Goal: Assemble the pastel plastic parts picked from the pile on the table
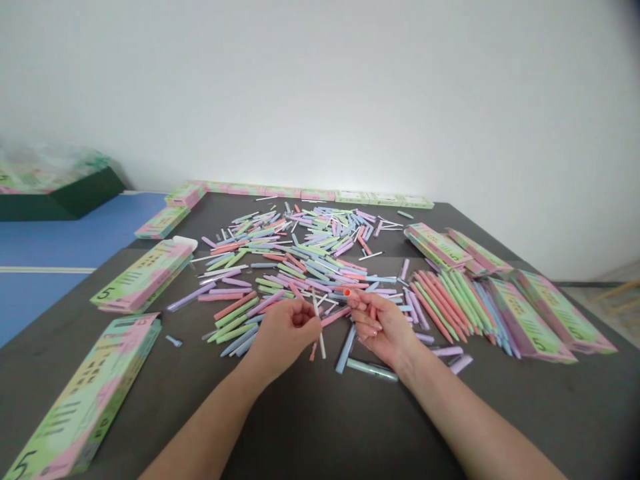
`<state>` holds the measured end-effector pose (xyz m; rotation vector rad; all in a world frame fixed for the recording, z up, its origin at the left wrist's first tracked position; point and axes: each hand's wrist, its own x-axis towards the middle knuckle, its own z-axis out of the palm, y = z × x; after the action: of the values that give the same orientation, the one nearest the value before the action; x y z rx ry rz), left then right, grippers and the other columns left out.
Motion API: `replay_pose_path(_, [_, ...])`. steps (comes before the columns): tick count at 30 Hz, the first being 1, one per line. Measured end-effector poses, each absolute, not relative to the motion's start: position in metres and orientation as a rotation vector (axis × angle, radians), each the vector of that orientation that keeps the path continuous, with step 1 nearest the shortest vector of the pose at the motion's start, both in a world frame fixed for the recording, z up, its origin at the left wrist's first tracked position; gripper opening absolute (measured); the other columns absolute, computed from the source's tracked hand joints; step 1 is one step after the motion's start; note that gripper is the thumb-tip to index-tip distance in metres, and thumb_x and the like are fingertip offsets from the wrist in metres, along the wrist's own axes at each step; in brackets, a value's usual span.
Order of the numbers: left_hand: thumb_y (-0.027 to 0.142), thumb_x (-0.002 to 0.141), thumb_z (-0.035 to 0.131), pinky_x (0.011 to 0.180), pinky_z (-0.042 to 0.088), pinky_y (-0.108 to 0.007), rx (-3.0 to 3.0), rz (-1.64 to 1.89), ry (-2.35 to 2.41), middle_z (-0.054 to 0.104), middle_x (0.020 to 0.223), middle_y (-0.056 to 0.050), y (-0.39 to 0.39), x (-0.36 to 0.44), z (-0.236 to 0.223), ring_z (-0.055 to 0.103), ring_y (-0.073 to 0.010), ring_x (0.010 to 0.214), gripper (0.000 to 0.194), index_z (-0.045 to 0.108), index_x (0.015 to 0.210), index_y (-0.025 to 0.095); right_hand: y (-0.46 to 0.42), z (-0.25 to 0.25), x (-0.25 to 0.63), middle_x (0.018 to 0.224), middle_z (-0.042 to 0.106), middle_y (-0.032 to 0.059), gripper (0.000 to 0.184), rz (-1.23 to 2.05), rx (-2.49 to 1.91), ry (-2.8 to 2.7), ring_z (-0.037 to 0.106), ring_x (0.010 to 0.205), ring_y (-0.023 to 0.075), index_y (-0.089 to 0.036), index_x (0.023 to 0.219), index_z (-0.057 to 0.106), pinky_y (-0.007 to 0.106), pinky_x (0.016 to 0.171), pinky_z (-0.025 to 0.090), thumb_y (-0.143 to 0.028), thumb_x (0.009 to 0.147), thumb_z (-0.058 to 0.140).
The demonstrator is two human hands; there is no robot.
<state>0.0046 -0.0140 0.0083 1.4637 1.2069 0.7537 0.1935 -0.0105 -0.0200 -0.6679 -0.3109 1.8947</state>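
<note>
**Our corner of the room: a white wall (pixel 320 87) behind a dark table (pixel 310 427).**
To the left we see a blue floor (pixel 60 233) with a pale stripe and a dark green box (pixel 60 200); to the right, a dark skirting strip (pixel 585 284) and light wooden bars (pixel 617 293).

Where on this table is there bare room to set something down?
The dark tabletop is bare nearest the person, below the left hand and right hand. Another patch lies at near right, below the row of laid-out pens and green-and-pink boxes. The central heap of loose pastel pens is crowded.
</note>
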Motion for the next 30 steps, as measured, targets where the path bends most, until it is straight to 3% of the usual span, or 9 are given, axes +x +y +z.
replay_pose_path(4, [0.022, 0.069, 0.056, 0.033, 0.022, -0.015, 1.226, 0.984, 1.097, 0.055, 0.048, 0.006, -0.015, 0.002, 0.015, 0.032, -0.0018, 0.03, 0.007, 0.053, 0.065, 0.016, -0.012, -0.025, 0.189, 0.058, 0.056, -0.0031, 0.007, 1.947, -0.7, -0.317, 0.021, 0.029, -0.0002, -0.009, 0.079, 0.06, 0.012, 0.026, 0.02, -0.011, 0.079, 0.053])
replay_pose_path(7, [0.02, 0.067, 0.057, 0.031, 0.02, -0.014, 1.117, 1.147, 1.073, 0.054, 0.048, 0.006, -0.015, 0.001, 0.019, 0.031, -0.0009, 0.03, 0.005, 0.054, 0.066, 0.016, -0.013, -0.029, 0.185, 0.056, 0.055, -0.0038, 0.008, 1.991, -0.737, -0.332, 0.02, 0.03, -0.0001, -0.008, 0.08, 0.062, 0.013, 0.027, 0.019, -0.012, 0.079, 0.056])
replay_pose_path(17, [0.019, 0.071, 0.057, 0.031, 0.024, -0.015, 1.086, 1.45, 1.066, 0.056, 0.051, 0.006, -0.016, 0.0, 0.017, 0.033, -0.0017, 0.032, 0.002, 0.056, 0.071, 0.016, -0.018, -0.031, 0.177, 0.075, 0.07, 0.0076, 0.013, 2.006, -0.783, -0.368, 0.02, 0.031, -0.0012, -0.008, 0.086, 0.065, 0.012, 0.029, 0.018, -0.013, 0.08, 0.055])
replay_pose_path(26, [0.02, 0.074, 0.056, 0.034, 0.028, -0.017, 1.18, 1.527, 1.125, 0.058, 0.055, 0.004, -0.017, 0.001, 0.017, 0.036, -0.0027, 0.033, 0.004, 0.056, 0.071, 0.017, -0.019, -0.028, 0.176, 0.063, 0.062, 0.0008, 0.011, 1.98, -0.793, -0.387, 0.018, 0.031, -0.0011, -0.008, 0.083, 0.066, 0.013, 0.029, 0.016, -0.014, 0.08, 0.058])
replay_pose_path(30, [0.021, 0.075, 0.057, 0.035, 0.031, -0.017, 1.272, 1.524, 1.11, 0.061, 0.059, 0.003, -0.015, -0.003, 0.011, 0.041, -0.0038, 0.035, 0.004, 0.057, 0.072, 0.017, -0.018, -0.027, 0.176, 0.067, 0.065, 0.0038, 0.013, 1.975, -0.83, -0.421, 0.018, 0.031, -0.0008, -0.008, 0.084, 0.067, 0.013, 0.028, 0.016, -0.016, 0.081, 0.057])
